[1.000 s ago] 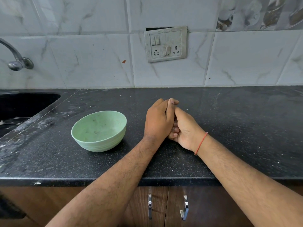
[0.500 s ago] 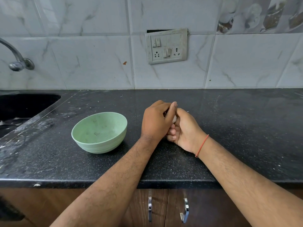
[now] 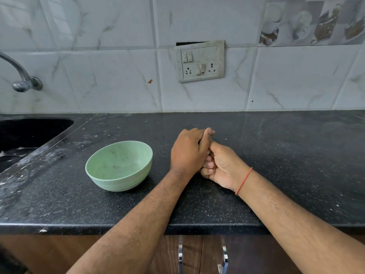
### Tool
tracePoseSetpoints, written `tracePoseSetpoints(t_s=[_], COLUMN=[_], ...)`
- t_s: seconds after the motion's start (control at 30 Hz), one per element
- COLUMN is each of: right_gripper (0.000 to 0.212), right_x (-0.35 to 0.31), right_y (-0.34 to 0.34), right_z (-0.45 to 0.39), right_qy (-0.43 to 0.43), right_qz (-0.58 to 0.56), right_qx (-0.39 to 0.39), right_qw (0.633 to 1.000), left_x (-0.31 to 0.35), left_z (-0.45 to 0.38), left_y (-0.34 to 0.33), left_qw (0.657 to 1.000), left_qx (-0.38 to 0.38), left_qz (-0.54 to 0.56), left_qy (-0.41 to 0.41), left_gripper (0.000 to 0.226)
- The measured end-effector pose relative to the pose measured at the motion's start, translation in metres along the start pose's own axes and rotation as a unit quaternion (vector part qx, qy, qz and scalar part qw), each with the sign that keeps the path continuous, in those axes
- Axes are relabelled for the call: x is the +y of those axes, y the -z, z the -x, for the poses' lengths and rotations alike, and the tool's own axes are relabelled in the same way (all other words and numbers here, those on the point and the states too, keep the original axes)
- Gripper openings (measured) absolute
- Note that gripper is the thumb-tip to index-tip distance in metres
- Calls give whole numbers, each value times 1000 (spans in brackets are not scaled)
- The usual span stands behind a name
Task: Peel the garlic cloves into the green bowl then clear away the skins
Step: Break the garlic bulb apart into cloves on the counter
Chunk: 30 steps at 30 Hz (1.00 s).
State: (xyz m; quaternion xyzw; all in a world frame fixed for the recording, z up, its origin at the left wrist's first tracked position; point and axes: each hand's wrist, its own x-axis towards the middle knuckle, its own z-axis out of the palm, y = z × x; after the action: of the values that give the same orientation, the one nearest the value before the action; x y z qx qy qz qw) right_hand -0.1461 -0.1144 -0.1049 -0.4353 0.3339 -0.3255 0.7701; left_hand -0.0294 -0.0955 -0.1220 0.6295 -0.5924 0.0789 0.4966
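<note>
The green bowl (image 3: 120, 183) stands on the black counter (image 3: 286, 165), left of my hands, with only a few tiny flecks inside. Just right of the bowl my two hands are pressed together and resting on the counter. My left hand (image 3: 188, 152) lies curled over the top, its thumb stretched forward. My right hand (image 3: 222, 167) sits beneath and beside it with its fingers curled in. The garlic clove they hold between them is hidden by the fingers. No loose skins can be made out on the counter.
A black sink (image 3: 29, 135) is sunk into the counter at the far left, under a metal tap (image 3: 21, 82). A switch and socket plate (image 3: 199, 61) is on the tiled wall behind. Cabinet door handles (image 3: 202, 258) show below the counter's front edge.
The hands stay clasped in the same spot. Half a second ago a white bit of clove showed between the thumbs; the left thumb now covers it.
</note>
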Motion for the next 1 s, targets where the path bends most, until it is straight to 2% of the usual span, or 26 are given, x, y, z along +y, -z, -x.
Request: tracePoseSetpoints(t_s=[0.17, 0.33, 0.53, 0.67, 0.77, 0.87, 1.0], right_gripper=[52, 54, 48, 38, 39, 38, 48], right_x=[0, -1, 1, 0, 1, 0, 1], right_y=[1, 2, 5, 10, 11, 11, 11], right_z=[0, 0, -7, -11, -12, -9, -2], right_qy=[-4, -2, 7, 9, 15, 27, 53], right_qz=[5, -5, -28, -60, -63, -43, 14], right_qx=[6, 2, -8, -8, -3, 8, 29], right_qw=[1000, 1000, 1000, 998, 998, 999, 998], left_x=[-1, 0, 1, -5, -10, -9, -7], left_z=[0, 0, -1, -1, 0, 6, 14], left_y=[-2, -4, -2, 3, 9, 17, 25], left_qw=[999, 999, 985, 973, 960, 955, 955], left_qx=[-31, 8, 25, -1, -36, -86, -121], left_qz=[31, 33, 162, 216, 257, 269, 262], left_qy=[14, 11, 52, 85, 106, 93, 68], left_gripper=[42, 39, 26, 27, 20, 25, 33])
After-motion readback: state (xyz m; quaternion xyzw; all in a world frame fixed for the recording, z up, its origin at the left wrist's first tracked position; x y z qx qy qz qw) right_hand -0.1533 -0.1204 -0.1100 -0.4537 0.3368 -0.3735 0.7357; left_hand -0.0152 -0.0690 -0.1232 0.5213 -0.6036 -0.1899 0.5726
